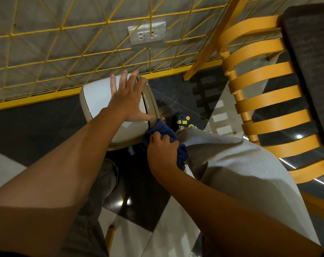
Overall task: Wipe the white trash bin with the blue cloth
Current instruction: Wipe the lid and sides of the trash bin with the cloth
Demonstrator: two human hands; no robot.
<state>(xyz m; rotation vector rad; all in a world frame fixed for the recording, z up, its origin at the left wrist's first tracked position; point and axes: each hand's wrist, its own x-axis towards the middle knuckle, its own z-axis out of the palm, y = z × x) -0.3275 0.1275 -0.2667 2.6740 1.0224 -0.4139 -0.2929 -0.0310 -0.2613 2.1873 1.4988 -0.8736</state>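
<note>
Bin (100, 97) tipped — left hand (128, 101) steadying, right hand (162, 151) pressing cloth (162, 129).

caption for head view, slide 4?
Left hand steadies white trash bin; right hand wipes its rim with blue cloth.

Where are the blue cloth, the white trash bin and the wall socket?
blue cloth (162, 129): head view, bunched fold above the right hand.
white trash bin (98, 97): head view, bare white lid.
wall socket (147, 33): head view, middle of the plate.

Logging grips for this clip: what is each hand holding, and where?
Right hand grips the bunched blue cloth against the bin's rim. Left hand lies flat on the white trash bin, steadying it.
</note>
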